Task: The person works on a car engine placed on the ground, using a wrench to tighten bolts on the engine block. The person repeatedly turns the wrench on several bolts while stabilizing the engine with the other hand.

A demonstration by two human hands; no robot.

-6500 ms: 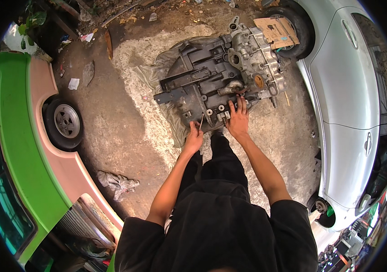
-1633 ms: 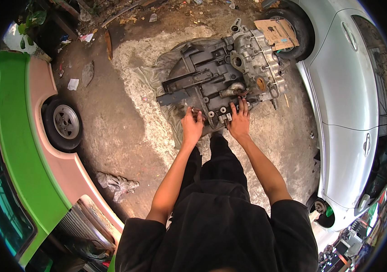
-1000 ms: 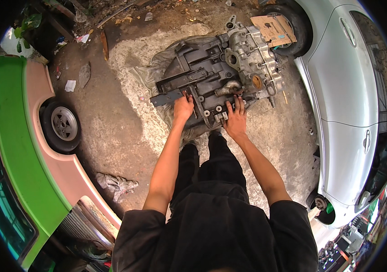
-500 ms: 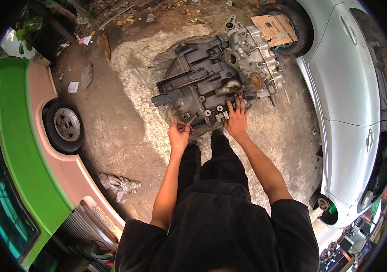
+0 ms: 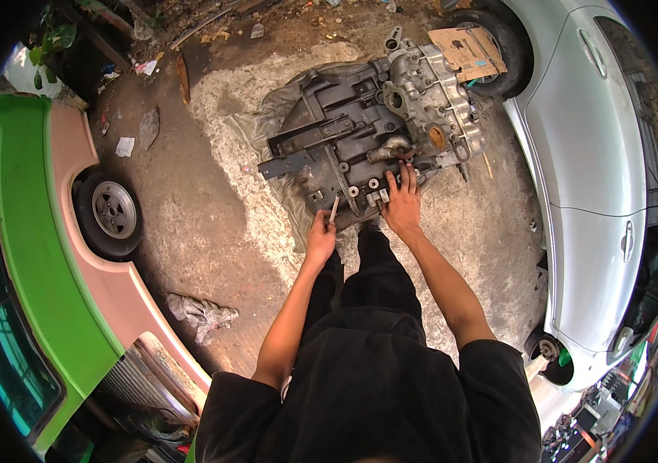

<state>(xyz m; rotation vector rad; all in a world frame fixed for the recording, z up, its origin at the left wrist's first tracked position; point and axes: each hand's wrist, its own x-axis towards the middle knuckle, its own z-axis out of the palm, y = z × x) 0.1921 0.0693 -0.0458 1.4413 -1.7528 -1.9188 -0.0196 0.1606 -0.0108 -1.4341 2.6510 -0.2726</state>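
Observation:
A large car engine block [image 5: 306, 166], dark with a lighter grey metal head [image 5: 418, 85], lies on a grey cloth [image 5: 256, 131] in front of my feet. My left hand [image 5: 320, 239] is closed at its near left edge. Between thumb and fingers it pinches a thin pale stick [image 5: 334, 208], which points up toward the block; its exact kind does not show. My right hand [image 5: 403, 207] lies flat on the near side of the block, fingers stretched out beside a row of round metal bosses [image 5: 374, 184]. No object shows in it.
A green and pink car [image 5: 74, 255] stands on the left, a silver car [image 5: 583, 193] on the right. Cardboard [image 5: 464, 50] leans on the silver car's wheel. A crumpled rag [image 5: 202, 315] lies on the floor, with paper scraps [image 5: 124, 147] farther off.
My left hand has shifted right and slightly nearer to me, and the pale stick in it has turned more upright. My right hand stays in place on the engine block.

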